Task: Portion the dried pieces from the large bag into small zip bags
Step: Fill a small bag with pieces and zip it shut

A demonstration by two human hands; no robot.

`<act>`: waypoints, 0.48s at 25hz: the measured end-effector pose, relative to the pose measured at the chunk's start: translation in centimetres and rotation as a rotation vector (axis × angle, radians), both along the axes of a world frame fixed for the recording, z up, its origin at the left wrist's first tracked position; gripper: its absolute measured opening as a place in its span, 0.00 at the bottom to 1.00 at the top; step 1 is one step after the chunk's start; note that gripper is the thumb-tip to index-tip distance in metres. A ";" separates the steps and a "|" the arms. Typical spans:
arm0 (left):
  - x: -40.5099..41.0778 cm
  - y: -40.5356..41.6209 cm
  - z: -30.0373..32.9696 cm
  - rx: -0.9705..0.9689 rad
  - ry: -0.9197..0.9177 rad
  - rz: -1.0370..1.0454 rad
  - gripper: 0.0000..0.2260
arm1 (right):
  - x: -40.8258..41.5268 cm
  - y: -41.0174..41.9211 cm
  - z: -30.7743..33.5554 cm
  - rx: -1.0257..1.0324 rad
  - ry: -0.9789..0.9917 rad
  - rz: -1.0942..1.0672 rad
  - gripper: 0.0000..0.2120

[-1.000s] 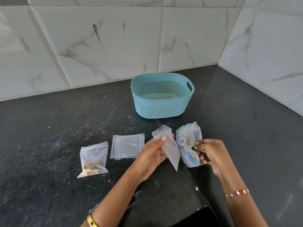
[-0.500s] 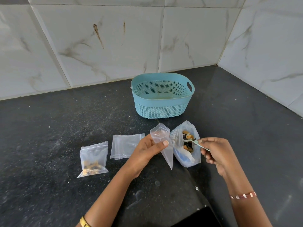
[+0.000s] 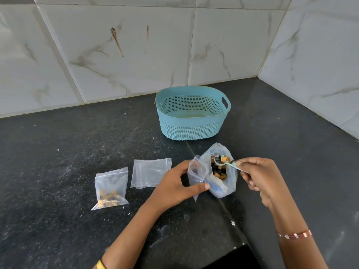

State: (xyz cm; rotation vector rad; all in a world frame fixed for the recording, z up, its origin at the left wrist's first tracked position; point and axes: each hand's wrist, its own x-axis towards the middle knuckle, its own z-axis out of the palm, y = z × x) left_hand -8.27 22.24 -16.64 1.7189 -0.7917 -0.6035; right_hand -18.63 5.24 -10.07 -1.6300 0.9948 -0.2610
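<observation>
Clear large bag (image 3: 223,183) sits between both hands, apparently touching.

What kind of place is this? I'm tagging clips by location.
Probably a home kitchen corner: a dark stone countertop meets marble-look tiled walls, with a teal plastic basket on it and a large bag of dried pieces being spooned out.

Spoon (image 3: 223,162) now lifted from large bag (image 3: 223,183), loaded.
</observation>
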 end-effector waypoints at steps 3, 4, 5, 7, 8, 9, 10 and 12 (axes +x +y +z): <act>-0.1 -0.1 -0.1 0.007 -0.024 0.007 0.25 | -0.3 0.3 1.4 -0.007 -0.066 0.032 0.08; -0.1 -0.2 -0.1 0.008 -0.030 0.007 0.26 | -0.4 0.5 1.9 -0.005 -0.084 0.053 0.08; -0.1 -0.2 -0.1 0.009 -0.033 0.007 0.26 | -0.4 0.8 2.4 -0.013 -0.094 0.084 0.09; -0.1 -0.2 -0.1 0.001 -0.021 0.005 0.25 | -0.3 1.9 3.1 -0.122 -0.059 0.175 0.08; -0.1 -0.2 -0.2 -0.011 -0.006 0.002 0.25 | -0.1 2.5 3.1 -0.248 -0.021 0.231 0.08; -0.1 -0.2 -0.2 -0.031 0.013 0.000 0.24 | 0.1 3.2 2.7 -0.413 0.016 0.286 0.07; -0.1 -0.3 -0.3 -0.051 0.033 0.000 0.22 | 0.4 4.0 2.2 -0.587 0.054 0.333 0.07; 0.0 -0.2 -0.4 -0.083 0.068 0.009 0.19 | 0.7 5.5 1.5 -0.891 0.092 0.405 0.07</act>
